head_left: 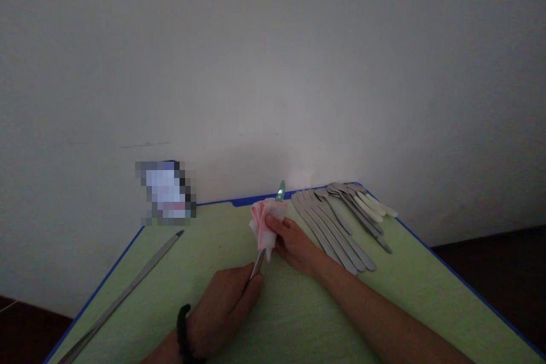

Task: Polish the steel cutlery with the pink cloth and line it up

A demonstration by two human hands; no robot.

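Observation:
My left hand (230, 304), a dark beaded band at its wrist, is closed round the handle of a metal table knife (280, 190). The knife points away from me, above the green table. Wrapped about its middle is a pink and white cloth (267, 224), pinched by my right hand (294, 244) with the thumb on top. Only the shiny blade tip and part of the handle show; the cloth covers the rest. Just right of my right hand lies a row of metal knives (328, 224), side by side.
Spoons (335, 210) and white-handled cutlery (375, 205) lie at the back right. Long metal cutlery (140, 278) lies along the left side. A blurred phone-like device (166, 190) leans at the back left. The green table (298, 318) has a blue edge and meets a pale wall (273, 68).

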